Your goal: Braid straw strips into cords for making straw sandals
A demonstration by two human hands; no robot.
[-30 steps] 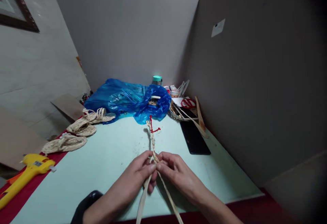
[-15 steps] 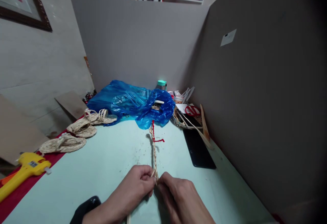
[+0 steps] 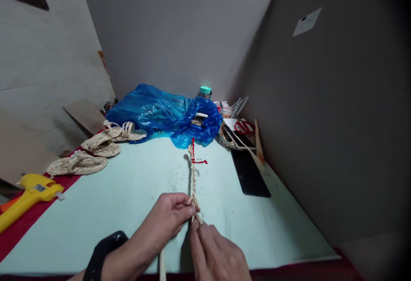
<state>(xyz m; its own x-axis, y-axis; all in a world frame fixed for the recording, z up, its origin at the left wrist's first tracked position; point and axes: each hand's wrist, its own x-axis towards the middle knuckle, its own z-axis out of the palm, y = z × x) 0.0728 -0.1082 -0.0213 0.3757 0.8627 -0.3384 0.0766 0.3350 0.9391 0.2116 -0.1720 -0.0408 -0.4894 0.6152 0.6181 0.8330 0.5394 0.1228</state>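
A thin braid of pale straw-coloured strands [image 3: 194, 177] runs straight away from me above the pale green table, with a red cord [image 3: 193, 155] tied round its far end. My left hand [image 3: 175, 210] pinches strands at the braid's near end between thumb and fingers. Just below and to the right, my right hand [image 3: 213, 246] grips another strand, its fingers closed and seen from the back. One loose flat strand [image 3: 162, 264] hangs beneath my left wrist. Which strand passes over which at the fingertips is too small to tell.
Straw cord bundles [image 3: 78, 163] and a yellow glue gun [image 3: 35, 193] lie left. A blue plastic bag [image 3: 150, 110] sits at the back. On the right are a black tablet [image 3: 250, 172], red-handled scissors [image 3: 244, 127] in a basket, and a grey partition [image 3: 334, 122].
The view has tilted down, so the shelf is out of sight. My right hand has drawn down and towards me, pulling a strand below the braid; my left hand still pinches the braid's end.
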